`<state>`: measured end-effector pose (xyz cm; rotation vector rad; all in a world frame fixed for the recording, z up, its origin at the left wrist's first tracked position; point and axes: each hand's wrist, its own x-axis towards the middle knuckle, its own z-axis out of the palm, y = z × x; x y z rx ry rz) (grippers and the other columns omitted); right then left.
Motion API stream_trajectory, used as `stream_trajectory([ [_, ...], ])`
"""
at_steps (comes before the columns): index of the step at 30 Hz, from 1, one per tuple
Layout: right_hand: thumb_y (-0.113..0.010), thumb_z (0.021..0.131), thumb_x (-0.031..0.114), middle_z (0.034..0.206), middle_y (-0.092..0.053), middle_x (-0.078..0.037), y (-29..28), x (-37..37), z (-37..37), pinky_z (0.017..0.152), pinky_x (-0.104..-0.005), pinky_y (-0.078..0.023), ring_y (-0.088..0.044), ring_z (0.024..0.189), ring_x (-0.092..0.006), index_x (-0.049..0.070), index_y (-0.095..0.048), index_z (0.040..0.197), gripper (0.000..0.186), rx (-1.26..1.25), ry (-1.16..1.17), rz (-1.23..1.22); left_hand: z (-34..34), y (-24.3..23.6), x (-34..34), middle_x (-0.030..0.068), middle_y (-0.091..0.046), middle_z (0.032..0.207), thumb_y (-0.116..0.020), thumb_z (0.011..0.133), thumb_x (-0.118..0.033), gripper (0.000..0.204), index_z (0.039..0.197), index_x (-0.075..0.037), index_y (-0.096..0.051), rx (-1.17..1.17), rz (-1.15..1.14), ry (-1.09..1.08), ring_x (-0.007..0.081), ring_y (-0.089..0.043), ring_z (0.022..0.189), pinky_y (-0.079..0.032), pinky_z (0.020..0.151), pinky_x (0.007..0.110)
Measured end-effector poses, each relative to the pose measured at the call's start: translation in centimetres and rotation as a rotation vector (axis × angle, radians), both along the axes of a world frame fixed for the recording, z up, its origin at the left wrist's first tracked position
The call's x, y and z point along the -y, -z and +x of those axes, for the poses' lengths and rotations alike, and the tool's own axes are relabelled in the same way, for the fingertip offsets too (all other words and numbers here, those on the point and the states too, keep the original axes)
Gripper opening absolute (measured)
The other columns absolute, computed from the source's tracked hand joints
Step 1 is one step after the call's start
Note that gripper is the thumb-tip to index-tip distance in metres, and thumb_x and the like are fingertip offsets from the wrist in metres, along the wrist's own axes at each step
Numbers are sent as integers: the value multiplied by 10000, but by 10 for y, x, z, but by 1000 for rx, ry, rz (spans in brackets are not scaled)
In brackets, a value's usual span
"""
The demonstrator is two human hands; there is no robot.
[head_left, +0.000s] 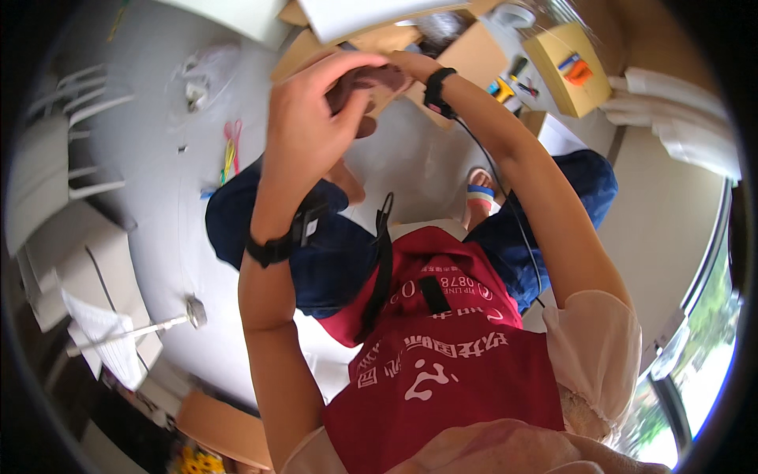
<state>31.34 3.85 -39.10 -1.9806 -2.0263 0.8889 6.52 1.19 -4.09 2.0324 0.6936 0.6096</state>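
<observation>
In the head view, our left hand [312, 122] grips a dark brown thing [383, 77], fingers and thumb curled around it. Our right hand [414, 65] meets its right end; its fingers are largely hidden, so we cannot tell how closed they are. We hold the thing above the floor [178, 201], appearing near the front edge of a cardboard carton [476, 55].
</observation>
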Motion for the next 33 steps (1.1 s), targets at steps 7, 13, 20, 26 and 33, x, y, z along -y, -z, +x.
stream_trajectory([
  [7, -534, 891, 109, 882, -706, -225, -23, 4, -17, 662, -463, -538, -708, 824, -362, 17, -688, 897, 180, -70, 179, -49, 9, -18, 8, 88, -691, 944, -617, 866, 76, 257, 1082, -19, -720, -61, 15, -8, 171, -708, 847, -521, 782, 271],
  [13, -526, 888, 102, 972, -723, -210, 2, 21, -18, 756, -486, -562, -712, 910, -386, 30, -723, 953, 220, 104, 200, 151, 28, -20, 16, 73, -692, 993, -619, 875, 65, 259, 1099, -16, -719, -153, 46, -42, 144, -664, 894, -511, 831, 263],
  [20, -739, 802, 251, 889, -716, -140, -171, 18, 24, 756, -458, -536, -682, 833, -314, 22, -708, 1100, 378, 101, -104, -166, 19, -4, 8, 109, -717, 1111, -608, 902, 29, 280, 1167, 20, -696, -177, 42, 45, 183, -679, 990, -515, 913, 306],
  [26, -705, 879, 415, 829, -703, -103, -309, 80, 134, 736, -414, -538, -680, 800, -220, 19, -693, 1067, 439, -229, 3, 41, 38, 9, 26, 86, -697, 1156, -635, 957, -33, 261, 1207, 26, -680, -200, -250, 139, 158, -643, 1041, -489, 947, 282],
  [33, -529, 1033, 322, 822, -717, -120, -335, 416, 245, 612, -321, -559, -690, 691, -185, -53, -689, 992, 410, -351, 862, 458, 49, 55, 40, 93, -681, 1183, -650, 970, -65, 301, 1248, 53, -647, -180, -562, 96, 152, -631, 1076, -477, 964, 274],
])
